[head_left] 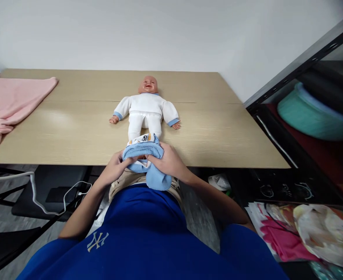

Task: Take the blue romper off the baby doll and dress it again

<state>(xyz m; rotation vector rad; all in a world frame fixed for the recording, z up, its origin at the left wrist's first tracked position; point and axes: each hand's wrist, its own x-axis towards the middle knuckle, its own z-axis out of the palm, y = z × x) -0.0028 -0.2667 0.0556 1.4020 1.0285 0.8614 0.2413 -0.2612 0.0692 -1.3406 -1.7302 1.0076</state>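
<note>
A baby doll [146,103] in a white top with blue cuffs and white leggings lies face up on the table, its feet toward me. At its feet, over the table's front edge, is a small light blue and white baby garment [143,149] with a printed patch. My left hand [116,168] grips the garment's left side, thumb on top. On the opposite side my right hand [169,160] is closed on the same garment, whose blue end hangs below the fingers. The doll's feet are hidden by the cloth, and a bit of skin colour shows in its opening.
A pink blanket [11,105] lies on the left of the wooden table [218,132]. On the right, a black shelf holds a teal basin [314,112]. Below it are a black stove [288,190] and a pink cloth [284,241]. A white cable [33,190] hangs at lower left.
</note>
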